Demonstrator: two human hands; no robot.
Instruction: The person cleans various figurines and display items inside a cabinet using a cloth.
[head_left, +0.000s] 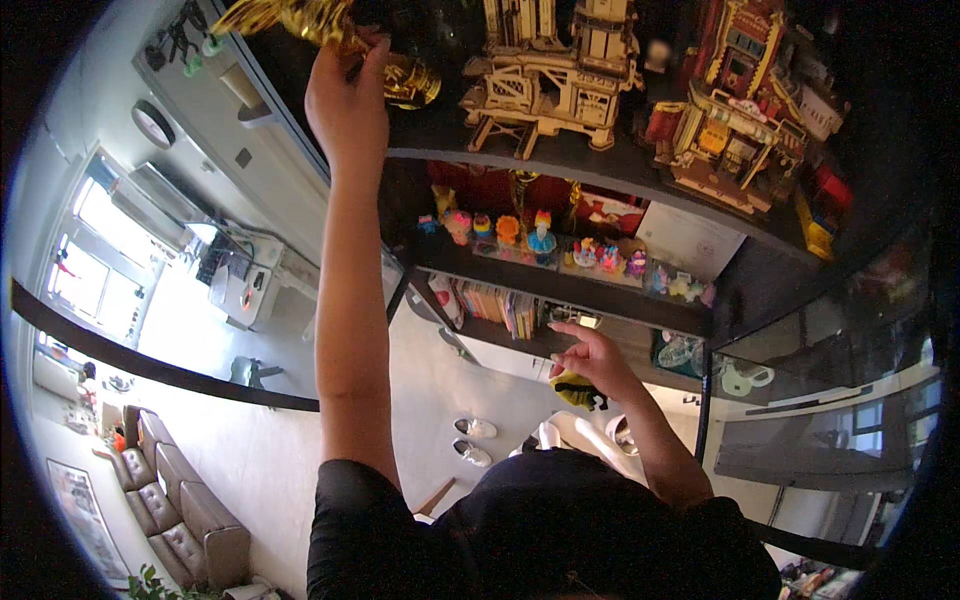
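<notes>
My left hand (349, 97) reaches up to the top shelf, its fingers around the middle of a shiny gold trophy (300, 21). The trophy's upper part runs off the picture's top edge, and its round base (411, 82) shows to the right of my fingers. Lower down, my right hand (596, 360) hangs in front of the cabinet with the index finger stretched out. A yellow and black cloth-like thing (576, 390) bunches under its curled fingers. Beside the trophy stands a wooden model building (551, 90).
Farther right on the dark shelf (517, 165) is a red and yellow model building (739, 127). Small colourful figurines (540, 236) line the shelf below, with books (495, 304) underneath. Glass door panels (825, 360) flank me. White shoes (474, 439) lie on the floor.
</notes>
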